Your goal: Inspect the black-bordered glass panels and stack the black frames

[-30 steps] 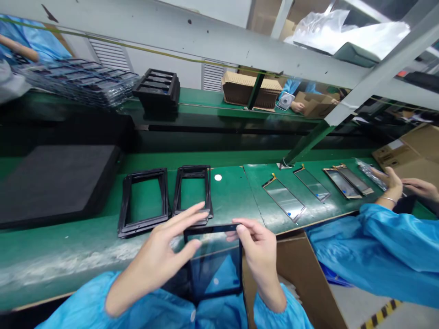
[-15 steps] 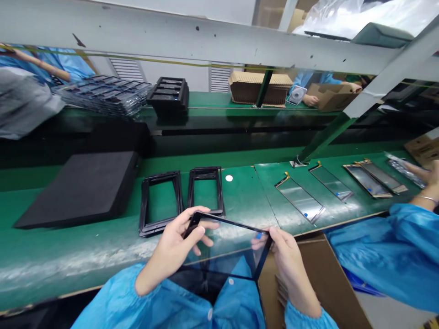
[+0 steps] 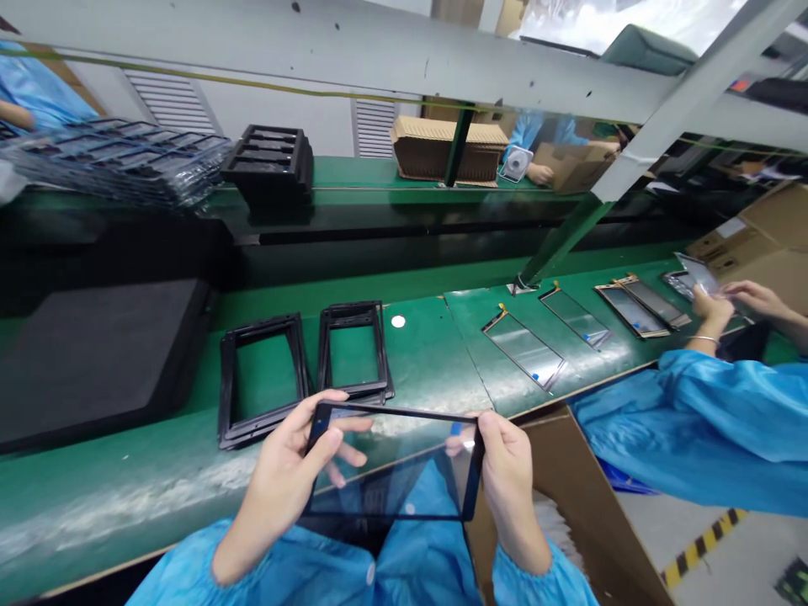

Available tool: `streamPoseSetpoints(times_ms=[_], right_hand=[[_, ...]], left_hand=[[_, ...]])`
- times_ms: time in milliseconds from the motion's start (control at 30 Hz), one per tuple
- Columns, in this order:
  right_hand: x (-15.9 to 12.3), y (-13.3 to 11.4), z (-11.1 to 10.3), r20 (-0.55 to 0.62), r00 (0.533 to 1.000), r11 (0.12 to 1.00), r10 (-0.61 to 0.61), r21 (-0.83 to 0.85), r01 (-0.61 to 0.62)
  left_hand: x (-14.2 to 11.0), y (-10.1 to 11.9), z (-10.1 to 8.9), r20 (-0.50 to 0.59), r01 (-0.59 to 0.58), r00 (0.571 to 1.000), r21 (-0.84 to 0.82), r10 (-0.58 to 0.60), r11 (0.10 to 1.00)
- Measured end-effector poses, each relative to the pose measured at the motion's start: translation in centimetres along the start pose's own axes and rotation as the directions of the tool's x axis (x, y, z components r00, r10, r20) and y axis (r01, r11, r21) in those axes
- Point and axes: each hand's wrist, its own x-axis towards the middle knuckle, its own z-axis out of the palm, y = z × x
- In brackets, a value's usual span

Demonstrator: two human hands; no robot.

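A clear glass touch panel with a black border spans the space between my two hands, just in front of the bench edge. My left hand grips its left end, thumb on the near face and fingers showing through the glass behind. At the right end, my right hand pinches the upper corner beside a small blue tab. Beyond the panel lie two stacks of black plastic frames, a left stack and a right stack.
Glass panels with orange flex tails lie on the green bench. Black foam blocks sit at left. A slanted post rises from the bench. To the right, a co-worker's hands hold a panel. A cardboard box stands below.
The panel has been turned to a more level, face-on angle, still in both hands. My view has shifted right. The co-worker at right now has both hands in view with a panel.
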Motion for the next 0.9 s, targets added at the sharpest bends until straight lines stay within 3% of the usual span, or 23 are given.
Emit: streamPoseSetpoints(times_ms=[100,167,200,267,333,400,533,633,700,800,867,900], right_hand=[[-0.1,0.0,0.0,0.044,0.999,1.0,-0.009,0.006,0.009],[-0.4,-0.2,0.1,0.062,0.998,0.999,-0.01,-0.04,0.013],[-0.7,-0.3,0.2,0.066,0.998,0.998,-0.009,-0.067,0.013],[-1.2,-0.3,0.4,0.073,0.997,0.994,-0.012,-0.11,0.02],[-1.7,0.0,0.7,0.097,0.995,0.989,-0.017,-0.142,0.03],[-2.1,0.3,0.9,0.126,0.992,0.985,-0.019,-0.166,0.04],[-2.4,0.4,1.1,0.151,0.988,0.979,-0.018,-0.197,0.048],[-2.3,-0.1,1.4,0.162,0.987,0.985,-0.014,-0.17,0.042],[-1.9,-0.5,1.8,0.22,0.976,0.988,-0.002,-0.148,0.036],[-1.1,-1.0,2.4,0.409,0.912,0.992,0.028,-0.121,0.024],[-0.6,-1.0,2.5,0.455,0.888,0.996,0.066,-0.078,-0.034],[-0.4,-0.9,2.4,0.428,0.9,0.996,0.086,-0.048,-0.073]], left_hand=[[0.5,-0.6,-0.7,0.014,-0.055,0.998,0.097,0.053,0.994],[0.9,-0.6,-0.9,-0.017,-0.209,0.975,0.278,0.222,0.938],[1.1,-0.5,-0.9,-0.007,-0.313,0.938,0.406,0.345,0.859],[1.6,0.0,-0.6,0.147,-0.511,0.818,0.631,0.556,0.584],[2.2,0.6,0.0,0.401,-0.658,0.702,0.682,0.589,0.319],[2.6,1.2,0.5,0.567,-0.751,0.627,0.623,0.534,0.219],[3.0,1.4,1.1,0.617,-0.801,0.586,0.538,0.525,0.262],[2.7,1.1,0.9,0.598,-0.796,0.596,0.529,0.535,0.295],[2.3,0.9,0.9,0.601,-0.763,0.645,0.542,0.472,0.353],[1.6,0.7,1.2,0.619,-0.642,0.736,0.508,0.275,0.574],[1.2,0.7,1.5,0.567,-0.444,0.813,0.455,0.134,0.772],[1.0,0.6,1.5,0.515,-0.314,0.854,0.408,0.068,0.857]])
